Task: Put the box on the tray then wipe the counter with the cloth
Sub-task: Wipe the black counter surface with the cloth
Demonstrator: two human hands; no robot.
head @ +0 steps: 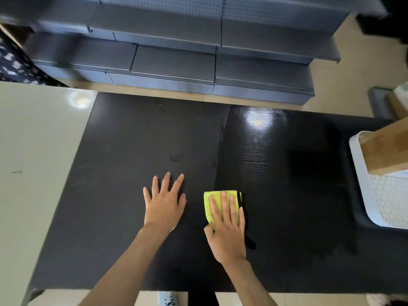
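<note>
Counter (132,140): black, glossy, spans most of view. Tray (362,180): white, at right edge; box (388,149) already stands in it. Left hand (164,204): flat on counter, fingers spread, holding nothing. Right hand (228,228): fingers extended, pressing folded yellow cloth (215,198) onto counter near centre. Risk: cloth sliding from under flat palm; far corners missed. No legible writing.

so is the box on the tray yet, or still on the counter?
On the tray. The box sits inside the white tray at the right edge, off the black counter; the view cuts off part of it.
</note>
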